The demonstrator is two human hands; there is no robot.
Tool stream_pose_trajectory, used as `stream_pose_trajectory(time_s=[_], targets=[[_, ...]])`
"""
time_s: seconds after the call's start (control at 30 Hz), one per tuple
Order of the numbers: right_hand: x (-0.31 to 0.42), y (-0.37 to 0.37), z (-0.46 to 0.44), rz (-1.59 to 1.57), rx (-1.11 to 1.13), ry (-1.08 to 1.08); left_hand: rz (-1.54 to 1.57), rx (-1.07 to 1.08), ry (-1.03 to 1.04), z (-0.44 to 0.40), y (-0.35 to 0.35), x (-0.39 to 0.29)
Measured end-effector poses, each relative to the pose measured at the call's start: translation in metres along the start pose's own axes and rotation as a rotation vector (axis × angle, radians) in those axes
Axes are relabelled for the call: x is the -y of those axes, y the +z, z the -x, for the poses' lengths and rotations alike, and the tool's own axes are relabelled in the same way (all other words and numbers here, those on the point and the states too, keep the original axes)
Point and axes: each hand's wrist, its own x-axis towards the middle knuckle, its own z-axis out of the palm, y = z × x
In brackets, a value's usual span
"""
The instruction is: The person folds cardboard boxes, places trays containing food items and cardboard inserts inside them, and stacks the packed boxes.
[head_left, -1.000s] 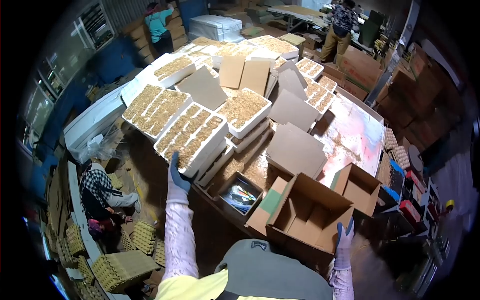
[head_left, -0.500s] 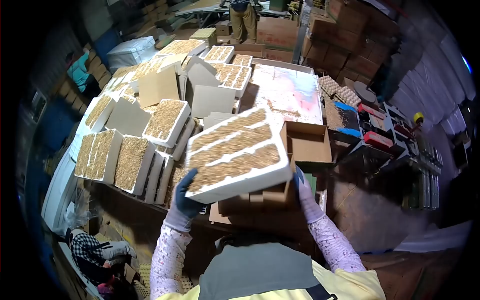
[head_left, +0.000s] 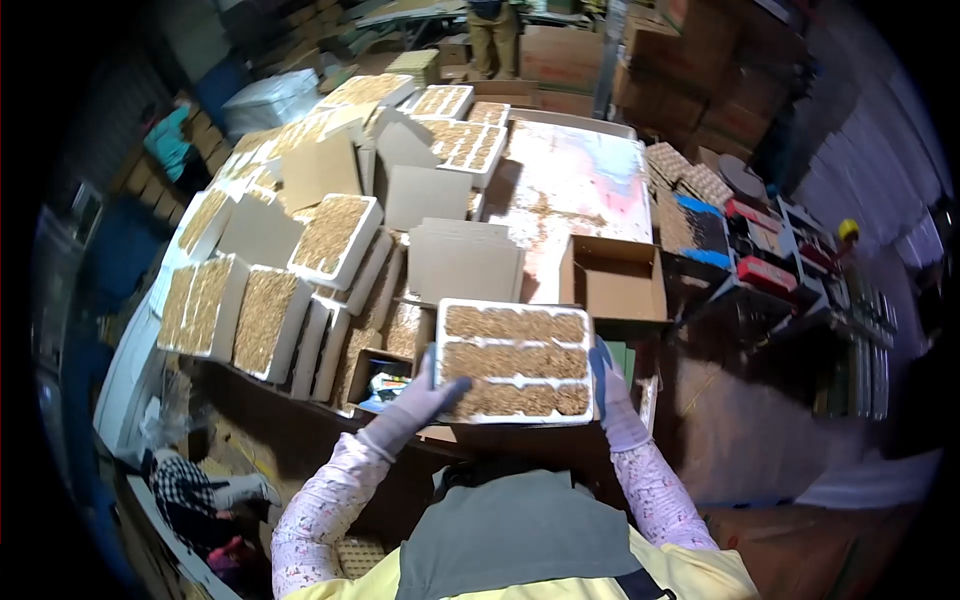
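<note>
White foam tray (head_left: 520, 418) of brown shavings (head_left: 515, 360) is sitting between both hands at the desk's (head_left: 610, 175) near side, left hand (head_left: 422, 395) clasping thumb-over-rim, right hand (head_left: 612, 390) pressing the side wall, support beneath hidden; uneven squeezing could be tipping it, spilling shavings toward the small carton (head_left: 408, 366) alongside.

Bright tabletop (head_left: 575, 170), dim margins, fisheye distortion

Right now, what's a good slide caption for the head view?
Left hand and right hand flank a white tray of three straw-coloured rows, near flat cardboard sheets and an open carton.
</note>
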Motion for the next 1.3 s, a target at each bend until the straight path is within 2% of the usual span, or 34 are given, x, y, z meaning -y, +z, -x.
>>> stream_pose_trajectory(time_s=[0.03,0.07,0.1,0.13,0.17,0.23,0.27,0.3,0.33,0.37,0.47,0.5,0.53,0.6,0.63,0.7,0.73,0.77,0.8,0.87,0.93,1.03,1.07,1.13,1.17,1.23,1.3], targets=[[0.006,0.000,0.000,-0.010,-0.029,-0.001,-0.324,-0.044,-0.008,0.006,0.008,-0.012],[0.006,-0.010,-0.005,0.122,-0.028,-0.018,-0.643,-0.085,-0.027,0.009,0.016,-0.017],[0.002,-0.032,-0.017,0.497,0.041,-0.118,-0.684,-0.149,0.054,0.011,0.019,-0.014],[0.012,-0.031,-0.029,0.867,0.116,-0.235,-0.750,-0.189,0.038,0.005,0.021,-0.012],[0.018,-0.024,-0.045,0.896,0.108,-0.416,-0.801,-0.193,0.017,0.003,0.025,-0.011],[0.101,0.063,-0.050,0.956,0.115,-0.752,-0.860,-0.226,0.025,0.002,0.037,0.003],[0.104,0.094,-0.076,1.050,0.136,-0.706,-0.908,-0.203,-0.011,0.003,0.042,-0.002],[0.108,0.129,-0.098,1.148,0.311,-0.741,-0.861,-0.250,0.040,0.005,0.045,-0.001],[0.094,0.158,-0.130,1.236,0.521,-0.683,-0.817,-0.296,0.087,0.007,0.046,0.001],[0.083,0.192,-0.153,1.445,0.701,-0.489,-0.761,-0.370,0.207,0.012,0.044,-0.002],[0.013,0.249,-0.211,1.694,1.188,0.006,-0.606,-0.623,0.530,0.047,0.018,-0.020],[-0.037,0.239,-0.248,1.808,1.300,-0.042,-0.568,-0.686,0.483,0.051,0.009,-0.003],[-0.039,0.249,-0.243,1.913,1.430,-0.108,-0.529,-0.744,0.440,0.055,0.000,0.019],[-0.026,0.263,-0.228,1.935,1.470,-0.072,-0.379,-0.964,0.357,0.039,-0.032,0.072],[-0.069,0.237,-0.254,1.808,1.256,-0.276,-0.440,-0.941,0.242,0.026,-0.043,0.101],[-0.034,0.257,-0.239,2.022,1.033,-0.310,-0.579,-0.867,0.017,-0.001,-0.066,0.161],[-0.013,0.267,-0.230,2.119,0.903,-0.332,-0.607,-0.727,-0.018,-0.023,-0.072,0.178],[-0.004,0.266,-0.227,2.159,0.818,-0.368,-0.724,-0.663,-0.002,-0.041,-0.078,0.177],[0.004,0.267,-0.223,2.162,0.830,-0.307,-0.842,-0.603,0.020,-0.059,-0.083,0.174],[0.016,0.266,-0.215,2.158,0.847,-0.191,-1.078,-0.629,0.144,-0.090,-0.090,0.180],[0.020,0.238,-0.209,1.928,0.908,-0.219,-1.183,-0.709,0.210,-0.100,-0.093,0.175],[0.044,0.210,-0.194,1.645,0.909,-0.301,-1.204,-0.578,0.272,-0.101,-0.104,0.174],[0.061,0.203,-0.186,1.610,0.831,-0.268,-1.199,-0.540,0.290,-0.095,-0.109,0.172],[0.082,0.184,-0.162,1.391,0.594,-0.546,-1.161,-0.574,0.354,-0.081,-0.109,0.175],[0.097,0.178,-0.150,1.347,0.535,-0.525,-1.205,-0.540,0.338,-0.078,-0.107,0.179],[0.109,0.160,-0.135,1.216,0.434,-0.623,-1.292,-0.493,0.299,-0.085,-0.103,0.188],[0.127,0.149,-0.106,1.096,0.347,-0.685,-1.275,-0.536,0.246,-0.095,-0.101,0.193]])
